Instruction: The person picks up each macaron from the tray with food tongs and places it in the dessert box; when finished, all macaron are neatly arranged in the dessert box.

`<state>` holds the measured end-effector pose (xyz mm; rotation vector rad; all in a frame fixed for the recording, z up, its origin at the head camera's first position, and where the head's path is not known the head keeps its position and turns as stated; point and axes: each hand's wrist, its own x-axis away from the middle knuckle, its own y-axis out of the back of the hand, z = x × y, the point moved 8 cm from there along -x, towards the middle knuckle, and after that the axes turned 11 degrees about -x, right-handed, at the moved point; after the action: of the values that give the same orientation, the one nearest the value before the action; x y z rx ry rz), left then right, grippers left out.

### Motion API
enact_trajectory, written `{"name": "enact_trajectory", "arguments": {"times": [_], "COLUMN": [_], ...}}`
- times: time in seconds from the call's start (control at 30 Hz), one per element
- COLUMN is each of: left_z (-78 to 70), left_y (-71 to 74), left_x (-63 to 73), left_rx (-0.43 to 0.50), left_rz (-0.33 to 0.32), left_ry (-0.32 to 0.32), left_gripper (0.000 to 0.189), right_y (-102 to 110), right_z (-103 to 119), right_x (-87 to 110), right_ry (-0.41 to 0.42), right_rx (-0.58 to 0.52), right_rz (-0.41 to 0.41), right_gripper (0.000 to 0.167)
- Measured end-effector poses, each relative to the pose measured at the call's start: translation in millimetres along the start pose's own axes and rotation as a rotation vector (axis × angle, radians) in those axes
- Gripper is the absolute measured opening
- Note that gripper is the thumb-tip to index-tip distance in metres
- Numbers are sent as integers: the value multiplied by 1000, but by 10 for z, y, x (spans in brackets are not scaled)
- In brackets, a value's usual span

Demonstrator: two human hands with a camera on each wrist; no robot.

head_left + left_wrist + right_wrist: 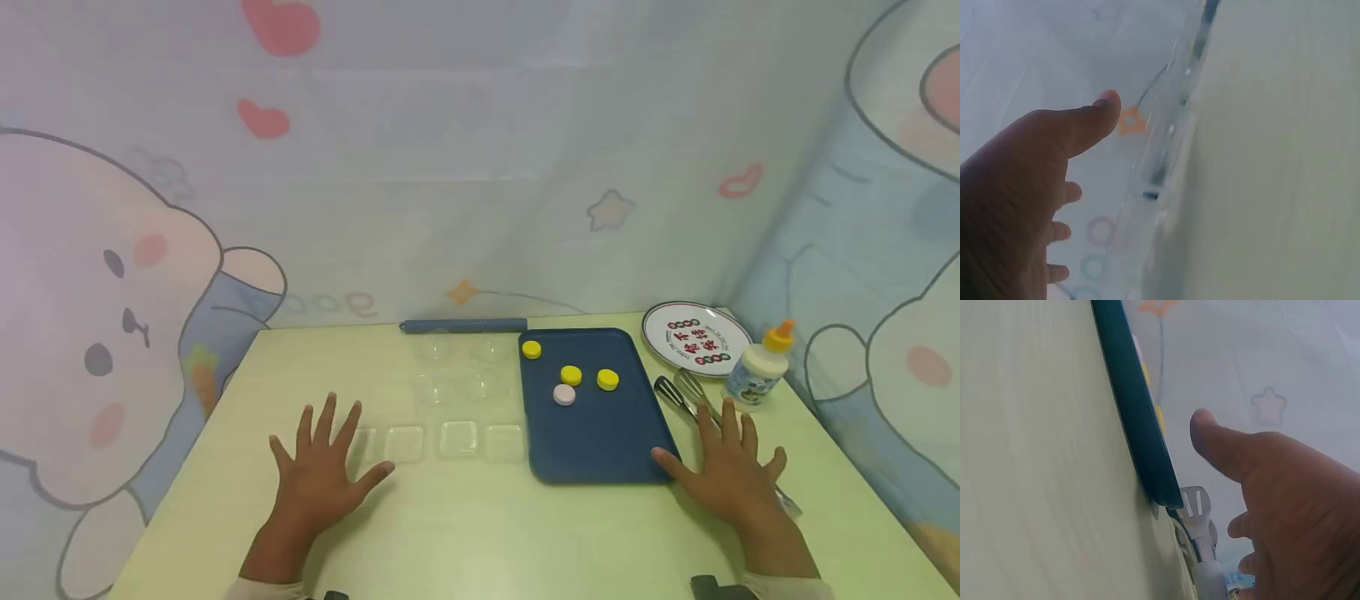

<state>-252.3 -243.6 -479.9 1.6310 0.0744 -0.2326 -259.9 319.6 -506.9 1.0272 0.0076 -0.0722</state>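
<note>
My left hand [318, 479] is spread with nothing in it, beside a row of small clear square boxes [458, 439] at mid-table. In the left wrist view its thumb sticks out past the other fingers. Fingers splayed, my right hand [726, 475] holds nothing; its thumb overlaps the near right corner of a dark blue tray [600, 446] in the head view. On the tray lie three yellow round pieces [571, 376] shaped like macarons and a pale pink one [564, 395]. Below the right fingers are metal-headed utensils, among them a whisk [670, 392] and a slotted turner [1196, 503].
Clear domed plastic pieces [437, 390] stand behind the boxes. A blue rod [463, 326] lies along the back edge. At the back right are a white oval plate [731, 333] with red lettering and a squeeze bottle [756, 373] with an orange cap. Printed cloth walls surround the table.
</note>
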Motion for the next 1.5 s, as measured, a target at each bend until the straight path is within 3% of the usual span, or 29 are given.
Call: {"name": "enact_trajectory", "arguments": {"times": [0.2, 0.47, 0.7, 1.0, 1.5], "left_z": [-364, -840, -1168, -1413, -1550], "left_y": [20, -73, -111, -108, -167], "left_x": [-69, -185, -345, -504, -561], "left_rx": [28, 39, 11, 44, 85], "left_rz": [-105, -136, -98, -71, -95], "left_ry": [-140, -278, -341, -393, -495], "left_gripper": [95, 89, 81, 77, 71], "right_y": [1, 41, 130, 185, 218], "right_z": [-5, -9, -48, -95, -282], "right_x": [-96, -182, -203, -296, -315], "right_ry": [30, 34, 49, 85, 44], "right_rx": [-20, -88, -98, -87, -94], "right_rz": [-58, -118, -160, -176, -144], "right_gripper": [103, 73, 54, 51, 54]}}
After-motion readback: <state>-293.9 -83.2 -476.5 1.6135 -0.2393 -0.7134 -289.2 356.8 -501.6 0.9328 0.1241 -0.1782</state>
